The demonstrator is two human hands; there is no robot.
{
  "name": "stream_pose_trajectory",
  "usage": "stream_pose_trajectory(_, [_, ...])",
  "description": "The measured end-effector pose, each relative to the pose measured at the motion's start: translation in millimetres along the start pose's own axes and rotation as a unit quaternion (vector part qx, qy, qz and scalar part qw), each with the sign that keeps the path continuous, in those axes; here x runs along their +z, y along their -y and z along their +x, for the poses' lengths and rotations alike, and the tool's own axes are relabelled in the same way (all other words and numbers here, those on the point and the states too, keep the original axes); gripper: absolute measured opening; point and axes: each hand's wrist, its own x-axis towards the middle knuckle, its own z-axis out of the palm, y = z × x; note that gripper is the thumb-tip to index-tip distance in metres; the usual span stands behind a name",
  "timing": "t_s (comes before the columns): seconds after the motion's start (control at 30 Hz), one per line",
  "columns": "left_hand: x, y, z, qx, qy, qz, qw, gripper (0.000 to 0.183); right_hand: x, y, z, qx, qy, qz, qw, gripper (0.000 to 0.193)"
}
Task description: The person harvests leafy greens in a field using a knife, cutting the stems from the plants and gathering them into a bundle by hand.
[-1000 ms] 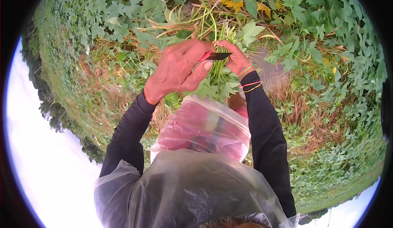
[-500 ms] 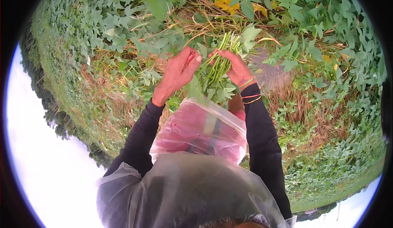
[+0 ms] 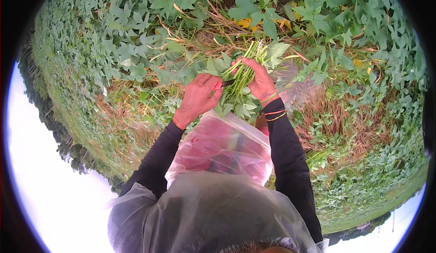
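Observation:
My right hand (image 3: 260,81) is wrapped round a bunch of leafy green stems (image 3: 243,78), their cut-looking pale ends pointing up and away from me. Leaves hang from the bunch below the hand. Just left of it, my left hand (image 3: 197,96) is closed on a small knife (image 3: 228,83); its short dark blade lies against the stems, and a bit of red handle shows between the fingers. Coloured rubber bands circle my right wrist.
Low lobed-leaf vines (image 3: 136,39) spread all around. Dry brown grass (image 3: 331,116) lies to the right, beside a grey patch of ground (image 3: 297,89). A translucent plastic rain cover (image 3: 218,203) drapes over my front. Trees edge the field at the left.
My left hand has moved down and turned, and the knife's dark blade now shows against the stems. The right hand still holds the bunch, nearly in place.

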Motion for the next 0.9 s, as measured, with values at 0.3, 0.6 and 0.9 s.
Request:
stream_pose_trajectory(0.3, [4, 28, 25, 0.032, -0.007, -0.032, 0.999, 0.026, 0, 0, -7, -0.005, 0.020, 0.076, 0.997, 0.028])
stream_pose_trajectory(0.6, [35, 16, 38, -0.190, 0.014, -0.452, 0.872, 0.022, 5, -9, -16, 0.024, 0.156, 0.218, 0.963, 0.029])
stream_pose_trajectory(0.9, [97, 25, 56, -0.238, 0.024, -0.454, 0.858, 0.025, -13, 3, -28, -0.019, 0.280, 0.064, 0.958, 0.034])
